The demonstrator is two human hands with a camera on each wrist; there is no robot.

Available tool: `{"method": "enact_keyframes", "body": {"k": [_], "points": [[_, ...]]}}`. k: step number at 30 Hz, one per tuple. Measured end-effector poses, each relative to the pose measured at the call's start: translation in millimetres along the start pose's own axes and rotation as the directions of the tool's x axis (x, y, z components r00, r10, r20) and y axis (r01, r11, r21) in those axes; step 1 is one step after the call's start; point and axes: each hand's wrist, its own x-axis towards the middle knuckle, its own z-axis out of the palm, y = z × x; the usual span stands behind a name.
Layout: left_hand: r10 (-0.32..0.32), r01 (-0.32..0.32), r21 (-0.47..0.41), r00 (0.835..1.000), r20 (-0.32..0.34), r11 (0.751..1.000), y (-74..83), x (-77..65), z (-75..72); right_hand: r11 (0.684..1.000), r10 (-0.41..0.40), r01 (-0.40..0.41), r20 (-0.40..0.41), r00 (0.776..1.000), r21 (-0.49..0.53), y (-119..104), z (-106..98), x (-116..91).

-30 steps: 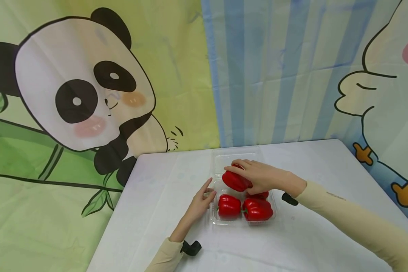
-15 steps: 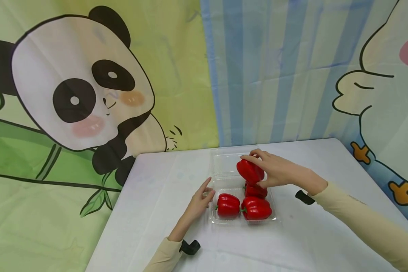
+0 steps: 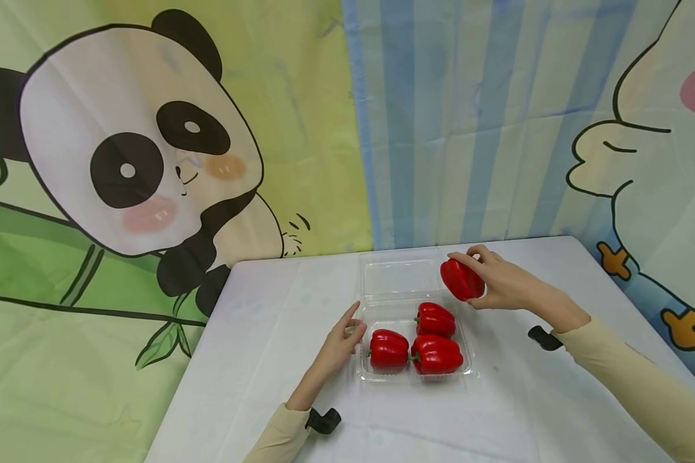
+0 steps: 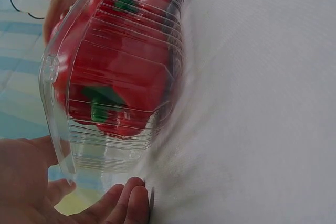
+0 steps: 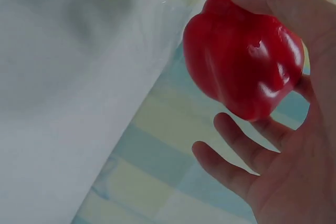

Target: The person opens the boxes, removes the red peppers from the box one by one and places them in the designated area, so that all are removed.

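Note:
My right hand [image 3: 500,280] grips a red bell pepper [image 3: 462,279] between thumb and fingers, lifted above the table to the right of the clear lid. In the right wrist view, two fingers of that hand stand away from the pepper [image 5: 241,59]. Three other red bell peppers lie in the clear plastic clamshell box [image 3: 376,377]: one at the front left [image 3: 389,349], two on the right side. Beside the box's left wall is my left hand [image 3: 342,344], fingers mostly extended and thumb at the rim [image 4: 50,108]; it holds no pepper.
The box's clear lid [image 3: 398,276] lies flipped back behind it on the white table [image 3: 278,334]. Just past the table's far edge hangs a printed curtain [image 3: 301,128] with a panda. A black wrist strap piece [image 3: 324,421] sticks out beside the left wrist.
The right hand has carried its pepper from over the box's back left to the right, past the box. That uncovers the back right pepper. The left hand stays by the box.

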Motion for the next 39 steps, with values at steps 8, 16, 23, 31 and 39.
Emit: {"method": "enact_keyframes", "body": {"k": [8,16,23,31,39], "points": [[-0.004,0.004,0.002,1.000,0.003,1.000,0.5,-0.3,-0.3,0.990,0.141,-0.140,0.037,0.989,-0.009,23,13,-6],[-0.006,0.006,0.007,1.000,0.009,1.000,0.7,-0.3,-0.5,0.984,0.174,-0.170,0.087,0.981,-0.050,36,35,-1],[-0.013,0.013,0.000,1.000,0.013,1.000,-0.3,-0.6,0.3,0.975,0.208,-0.199,0.099,0.973,-0.095,38,46,7],[-0.019,0.019,0.000,1.000,0.014,1.000,1.2,-1.3,-0.4,0.968,0.235,-0.222,0.120,0.965,-0.114,33,48,10],[-0.016,0.016,0.008,1.000,0.009,1.000,2.5,0.9,-2.0,0.965,0.243,-0.228,0.116,0.963,-0.127,30,45,11]]}}
